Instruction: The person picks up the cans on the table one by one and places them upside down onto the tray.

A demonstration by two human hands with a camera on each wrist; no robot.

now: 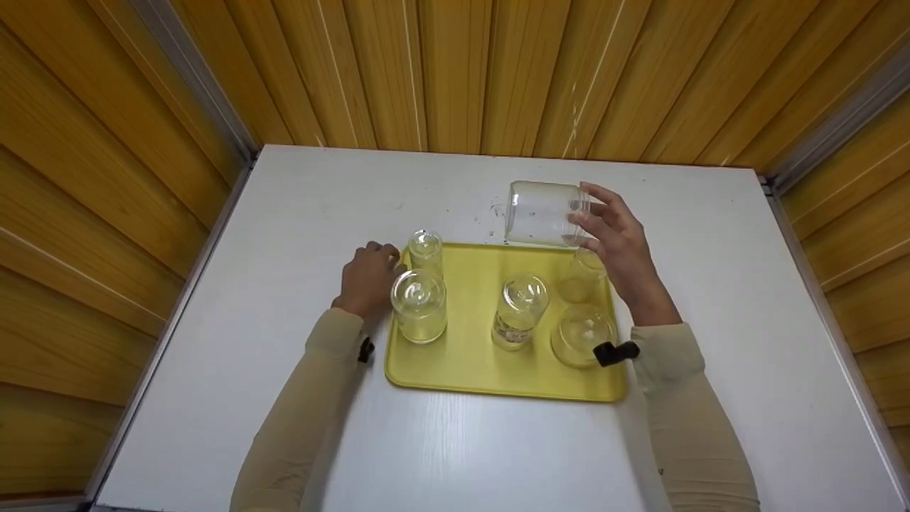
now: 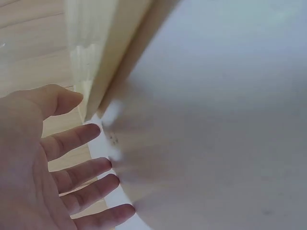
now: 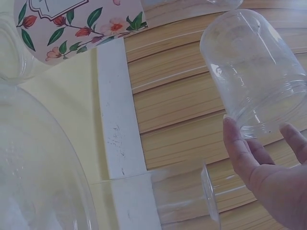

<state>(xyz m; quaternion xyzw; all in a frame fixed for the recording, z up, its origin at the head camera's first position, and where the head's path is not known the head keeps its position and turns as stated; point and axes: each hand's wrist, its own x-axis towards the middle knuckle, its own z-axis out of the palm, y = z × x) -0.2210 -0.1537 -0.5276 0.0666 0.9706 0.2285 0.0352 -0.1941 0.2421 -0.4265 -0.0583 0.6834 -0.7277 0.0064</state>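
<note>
My right hand (image 1: 622,252) grips a clear jar (image 1: 542,213) by its threaded mouth end. This jar lies sideways in the air over the tray's back edge, its base pointing left. In the right wrist view the same jar (image 3: 254,67) looks empty, with fingertips and thumb around its rim. At the left edge of the yellow tray (image 1: 469,370) rests my left hand (image 1: 367,277), beside a small upside-down jar (image 1: 425,245) and a wider one (image 1: 419,306). The left wrist view shows the left hand's fingers (image 2: 86,172) spread, tips at the white tabletop, thumb by the tray's side.
Toward the tray's right stand a jar with a floral label (image 1: 513,331), a low wide jar (image 1: 579,345) and a small clear jar (image 1: 577,288) partly behind the right hand. Wood-patterned walls (image 1: 455,71) enclose the white table (image 1: 441,455) at the back and sides.
</note>
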